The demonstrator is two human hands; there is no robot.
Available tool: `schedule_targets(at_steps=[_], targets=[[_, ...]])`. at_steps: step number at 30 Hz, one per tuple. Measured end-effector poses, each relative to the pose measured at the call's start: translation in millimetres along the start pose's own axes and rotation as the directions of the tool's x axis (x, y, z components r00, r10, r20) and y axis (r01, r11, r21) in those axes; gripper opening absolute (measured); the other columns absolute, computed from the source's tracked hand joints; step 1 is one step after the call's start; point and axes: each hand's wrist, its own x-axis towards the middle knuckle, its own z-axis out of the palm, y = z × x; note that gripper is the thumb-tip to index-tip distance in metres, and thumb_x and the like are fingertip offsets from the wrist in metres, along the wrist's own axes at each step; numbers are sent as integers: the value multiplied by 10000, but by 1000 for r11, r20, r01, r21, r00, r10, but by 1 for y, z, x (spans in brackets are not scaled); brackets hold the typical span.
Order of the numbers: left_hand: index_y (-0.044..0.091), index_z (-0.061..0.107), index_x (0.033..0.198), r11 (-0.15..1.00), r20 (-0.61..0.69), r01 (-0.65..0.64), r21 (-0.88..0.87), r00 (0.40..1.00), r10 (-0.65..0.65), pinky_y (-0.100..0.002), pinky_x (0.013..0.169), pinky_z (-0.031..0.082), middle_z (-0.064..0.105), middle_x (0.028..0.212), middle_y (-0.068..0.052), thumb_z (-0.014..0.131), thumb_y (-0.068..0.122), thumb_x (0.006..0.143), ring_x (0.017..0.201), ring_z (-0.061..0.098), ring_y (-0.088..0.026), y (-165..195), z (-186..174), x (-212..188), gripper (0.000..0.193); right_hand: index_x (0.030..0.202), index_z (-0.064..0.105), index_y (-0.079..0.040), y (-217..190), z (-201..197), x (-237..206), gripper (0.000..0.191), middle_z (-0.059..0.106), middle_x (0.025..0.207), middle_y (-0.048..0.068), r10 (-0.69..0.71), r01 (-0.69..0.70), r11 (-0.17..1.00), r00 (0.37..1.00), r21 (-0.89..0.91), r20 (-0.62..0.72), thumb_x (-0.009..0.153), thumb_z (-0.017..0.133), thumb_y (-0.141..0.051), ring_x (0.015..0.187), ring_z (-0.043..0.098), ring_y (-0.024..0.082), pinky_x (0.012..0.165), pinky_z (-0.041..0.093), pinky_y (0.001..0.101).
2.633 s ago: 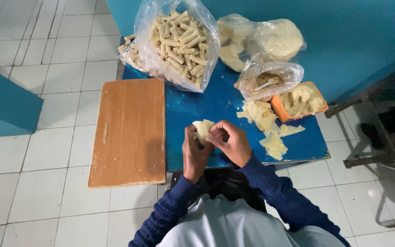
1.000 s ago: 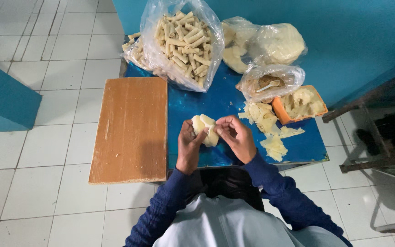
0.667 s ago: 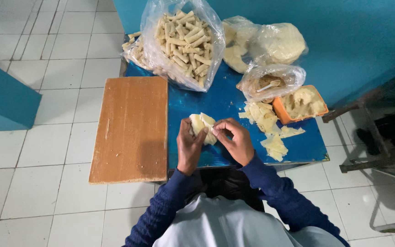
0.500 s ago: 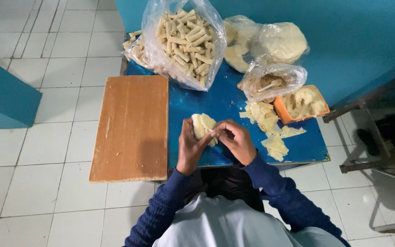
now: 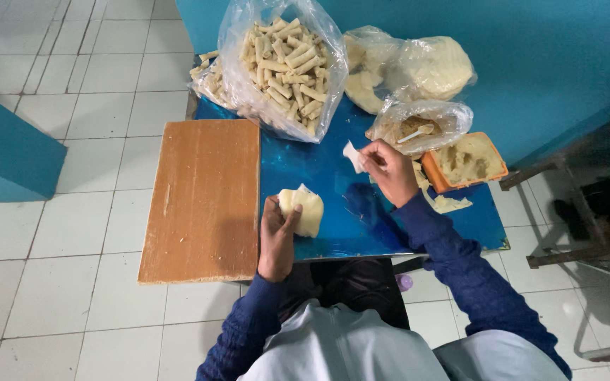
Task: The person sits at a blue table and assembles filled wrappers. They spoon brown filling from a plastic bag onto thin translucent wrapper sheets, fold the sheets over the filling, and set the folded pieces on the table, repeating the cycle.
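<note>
1. The left hand [image 5: 277,236] grips a pale stack of dough wrappers [image 5: 303,210] over the blue bench [image 5: 319,166], fingers curled around its left side.
2. The right hand [image 5: 390,169] pinches one small wrapper piece [image 5: 351,156] between fingertips, up and to the right of the left hand.
3. A wooden board [image 5: 202,197] lies just left of the left hand.
4. Beyond both hands sits a clear bag of rolled sticks [image 5: 284,63]; an orange tub of filling [image 5: 466,161] stands just right of the right hand.

A large clear plastic bag [image 5: 277,63] of pale rolled sticks stood at the blue table's far edge. Right of it lay two clear bags of pale dough [image 5: 418,63], with a smaller bag [image 5: 418,125] holding a spoon just before them.
</note>
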Motion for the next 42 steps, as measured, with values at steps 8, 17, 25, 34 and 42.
schedule_targets(at_steps=[8, 17, 25, 34, 42], targets=[[5, 496, 1252, 970, -30, 26, -240, 999, -35, -387, 934, 538, 635, 1199, -132, 524, 227, 1073, 1094, 643, -214, 2, -3, -4, 287, 1088, 728, -95, -2, 1, -8, 226, 736, 1234, 46, -490, 664, 507, 747, -550, 449, 873, 698, -33, 1084, 707, 222, 955, 485, 397], [34, 484, 1221, 934, 61, 41, -355, 998, -21, -419, 1012, 520, 635, 1283, -140, 502, 86, 1035, 1200, 635, -249, -3, 9, -5, 194, 1048, 704, -84, -76, 31, -56, 208, 711, 1086, 72, -311, 319, 884, 947, -343, 79, 856, 783, -87, 1004, 688, 255, 862, 544, 379], [22, 506, 1154, 959, 100, 23, -283, 995, 5, -404, 958, 552, 660, 1218, -142, 517, 47, 1062, 1121, 661, -241, -6, 8, -12, 96, 1050, 703, -61, -56, 73, -65, 92, 720, 1032, 61, -49, 49, 999, 999, -22, -23, 978, 728, -112, 922, 693, 174, 787, 550, 295], [29, 494, 1199, 969, 19, 28, -245, 1000, -24, -422, 958, 543, 651, 1199, -141, 515, 120, 1050, 1117, 657, -254, 3, 2, -13, 175, 1081, 653, -54, 5, 23, -61, 111, 712, 1044, 32, 382, -403, 469, 895, 786, 232, 1001, 630, -127, 969, 683, 132, 879, 534, 303], [31, 441, 1291, 988, -93, -89, -127, 993, 78, -362, 916, 516, 582, 1200, -111, 549, 96, 1048, 1088, 602, -191, -6, -5, -11, 274, 1076, 708, -49, -20, 4, -46, 125, 749, 1040, 64, -128, 24, 942, 946, -334, -296, 987, 701, -136, 927, 728, 156, 834, 560, 298]])
